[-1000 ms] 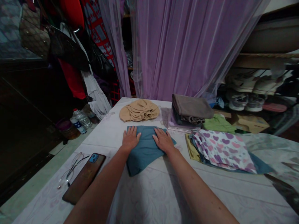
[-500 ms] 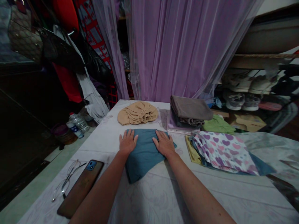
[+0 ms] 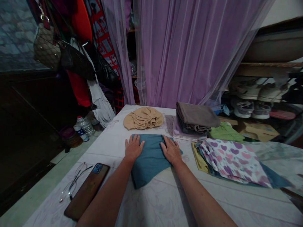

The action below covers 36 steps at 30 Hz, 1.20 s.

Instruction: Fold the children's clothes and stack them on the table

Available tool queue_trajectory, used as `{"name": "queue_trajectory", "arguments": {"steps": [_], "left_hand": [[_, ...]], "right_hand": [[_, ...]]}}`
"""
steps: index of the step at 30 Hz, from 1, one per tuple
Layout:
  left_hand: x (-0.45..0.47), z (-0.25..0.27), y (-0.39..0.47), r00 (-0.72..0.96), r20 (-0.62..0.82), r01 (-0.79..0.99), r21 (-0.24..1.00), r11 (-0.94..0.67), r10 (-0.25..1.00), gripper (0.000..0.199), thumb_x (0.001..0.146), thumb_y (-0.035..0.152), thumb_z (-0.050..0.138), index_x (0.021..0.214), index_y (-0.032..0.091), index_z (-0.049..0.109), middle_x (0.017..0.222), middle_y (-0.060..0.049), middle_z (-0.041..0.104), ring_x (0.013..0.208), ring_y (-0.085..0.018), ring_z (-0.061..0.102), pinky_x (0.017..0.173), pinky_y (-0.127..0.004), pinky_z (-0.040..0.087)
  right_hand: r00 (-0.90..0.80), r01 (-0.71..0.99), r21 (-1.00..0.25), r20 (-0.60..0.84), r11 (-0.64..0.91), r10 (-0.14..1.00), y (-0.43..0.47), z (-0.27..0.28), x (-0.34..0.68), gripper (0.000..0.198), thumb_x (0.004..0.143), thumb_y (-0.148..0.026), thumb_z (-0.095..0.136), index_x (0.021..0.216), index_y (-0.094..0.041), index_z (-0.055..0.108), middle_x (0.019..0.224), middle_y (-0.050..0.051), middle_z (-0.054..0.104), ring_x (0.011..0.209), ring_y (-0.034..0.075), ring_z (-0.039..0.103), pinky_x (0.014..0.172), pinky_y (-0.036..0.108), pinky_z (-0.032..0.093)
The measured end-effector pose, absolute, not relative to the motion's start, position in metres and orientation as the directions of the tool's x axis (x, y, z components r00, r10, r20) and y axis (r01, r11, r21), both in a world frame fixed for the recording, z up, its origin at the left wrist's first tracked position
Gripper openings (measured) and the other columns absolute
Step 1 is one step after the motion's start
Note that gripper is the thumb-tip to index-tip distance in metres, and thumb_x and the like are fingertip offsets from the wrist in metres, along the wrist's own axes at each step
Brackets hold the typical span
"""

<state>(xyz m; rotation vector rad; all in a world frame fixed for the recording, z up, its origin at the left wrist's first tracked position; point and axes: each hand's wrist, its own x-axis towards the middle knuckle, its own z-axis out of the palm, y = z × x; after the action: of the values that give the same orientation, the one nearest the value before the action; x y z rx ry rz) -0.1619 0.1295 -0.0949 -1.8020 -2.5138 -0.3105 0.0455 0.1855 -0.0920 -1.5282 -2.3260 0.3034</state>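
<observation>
A blue-teal folded cloth garment (image 3: 150, 157) lies on the table (image 3: 156, 201) in front of me, its near edge slanting. My left hand (image 3: 134, 147) rests flat on its left edge, fingers spread and pointing away. On its right part lies my right hand (image 3: 172, 150), palm down with fingers apart. A small corner of the cloth pokes out beyond the right fingers. Just behind it sits a gathered tan cloth piece (image 3: 144, 118), touched by neither hand.
Right of the hands stand a folded stack topped with brown cloth (image 3: 197, 114) and a heart-print cloth (image 3: 233, 160) on other fabrics. A phone (image 3: 87, 192) and eyeglasses (image 3: 75, 181) lie front left. Behind hang purple curtains (image 3: 189, 53); shoes (image 3: 252, 107) sit on the right rack.
The whole view has shifted slightly, so things appear a little lower and further right. Both hands stay flat on the blue-teal cloth; the right fingers look slightly more bent.
</observation>
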Motion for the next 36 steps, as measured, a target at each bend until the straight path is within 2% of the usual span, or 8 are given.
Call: {"name": "queue_trajectory", "arguments": {"steps": [3, 9, 12, 15, 19, 24, 27, 36], "left_hand": [[-0.163, -0.094, 0.130, -0.334, 0.120, 0.936, 0.161, 0.313, 0.935, 0.059, 0.098, 0.051, 0.025, 0.146, 0.023, 0.043, 0.155, -0.007, 0.037, 0.144, -0.032, 0.028, 0.114, -0.062, 0.023], [-0.166, -0.092, 0.132, -0.340, 0.054, 0.926, 0.193, 0.324, 0.939, 0.059, 0.098, 0.049, 0.022, 0.149, 0.023, 0.038, 0.158, -0.006, 0.032, 0.146, -0.030, 0.025, 0.115, -0.061, 0.020], [-0.172, -0.090, 0.136, -0.334, -0.002, 0.916, 0.237, 0.325, 0.943, 0.059, 0.098, 0.052, 0.023, 0.148, 0.024, 0.038, 0.159, -0.007, 0.029, 0.147, -0.031, 0.022, 0.115, -0.062, 0.018], [-0.179, -0.088, 0.137, -0.330, -0.054, 0.894, 0.303, 0.330, 0.942, 0.057, 0.098, 0.049, 0.024, 0.147, 0.024, 0.040, 0.158, -0.008, 0.030, 0.147, -0.028, 0.024, 0.115, -0.060, 0.019], [-0.185, -0.088, 0.129, -0.340, -0.015, 0.886, 0.330, 0.326, 0.940, 0.054, 0.100, 0.041, 0.023, 0.147, 0.019, 0.039, 0.158, -0.011, 0.028, 0.146, -0.022, 0.026, 0.117, -0.049, 0.023], [-0.186, -0.090, 0.108, -0.330, 0.004, 0.883, 0.355, 0.307, 0.944, 0.053, 0.100, 0.041, 0.025, 0.146, 0.020, 0.040, 0.157, -0.010, 0.032, 0.145, -0.020, 0.029, 0.116, -0.043, 0.026], [-0.184, -0.092, 0.092, -0.291, 0.023, 0.897, 0.355, 0.264, 0.956, 0.054, 0.098, 0.044, 0.035, 0.146, 0.020, 0.041, 0.157, -0.010, 0.032, 0.145, -0.021, 0.030, 0.116, -0.042, 0.027], [-0.170, -0.094, 0.047, -0.197, 0.044, 0.938, 0.299, 0.175, 0.980, 0.065, 0.090, 0.052, 0.049, 0.147, 0.021, 0.040, 0.158, -0.012, 0.030, 0.146, -0.028, 0.025, 0.119, -0.048, 0.021]], "right_hand": [[-0.337, 0.839, -0.385, 0.185, 0.384, 0.923, 0.181, -0.094, 0.047, 0.053, 0.100, -0.036, 0.030, 0.150, -0.017, 0.034, 0.147, 0.012, 0.048, 0.137, 0.020, 0.040, 0.115, 0.048, 0.023], [-0.388, 0.866, -0.274, 0.156, 0.417, 0.908, 0.162, -0.099, 0.057, 0.052, 0.099, -0.045, 0.032, 0.144, -0.020, 0.045, 0.152, 0.008, 0.042, 0.144, 0.027, 0.028, 0.114, 0.057, 0.018], [-0.353, 0.888, -0.271, 0.115, 0.371, 0.929, 0.158, -0.097, 0.063, 0.050, 0.099, -0.047, 0.032, 0.142, -0.026, 0.048, 0.153, 0.005, 0.040, 0.142, 0.030, 0.030, 0.111, 0.063, 0.019], [-0.301, 0.890, -0.310, 0.152, 0.334, 0.942, 0.159, -0.099, 0.070, 0.047, 0.100, -0.044, 0.032, 0.138, -0.026, 0.053, 0.152, 0.006, 0.042, 0.139, 0.028, 0.036, 0.111, 0.057, 0.026], [-0.173, 0.884, -0.375, 0.289, 0.278, 0.942, 0.159, -0.112, 0.081, 0.049, 0.098, -0.037, 0.032, 0.132, -0.014, 0.059, 0.141, 0.015, 0.053, 0.130, 0.025, 0.047, 0.109, 0.042, 0.033], [-0.092, 0.857, -0.433, 0.406, 0.280, 0.909, 0.156, -0.126, 0.089, 0.051, 0.096, -0.037, 0.031, 0.129, -0.011, 0.060, 0.137, 0.017, 0.055, 0.127, 0.027, 0.049, 0.106, 0.042, 0.038], [-0.081, 0.833, -0.467, 0.428, 0.297, 0.900, 0.152, -0.130, 0.092, 0.050, 0.093, -0.037, 0.034, 0.128, -0.011, 0.060, 0.137, 0.019, 0.055, 0.128, 0.028, 0.048, 0.105, 0.043, 0.039], [-0.076, 0.763, -0.544, 0.460, 0.349, 0.885, 0.128, -0.134, 0.101, 0.051, 0.090, -0.037, 0.035, 0.126, -0.011, 0.060, 0.134, 0.019, 0.057, 0.125, 0.029, 0.050, 0.106, 0.044, 0.040]]}}
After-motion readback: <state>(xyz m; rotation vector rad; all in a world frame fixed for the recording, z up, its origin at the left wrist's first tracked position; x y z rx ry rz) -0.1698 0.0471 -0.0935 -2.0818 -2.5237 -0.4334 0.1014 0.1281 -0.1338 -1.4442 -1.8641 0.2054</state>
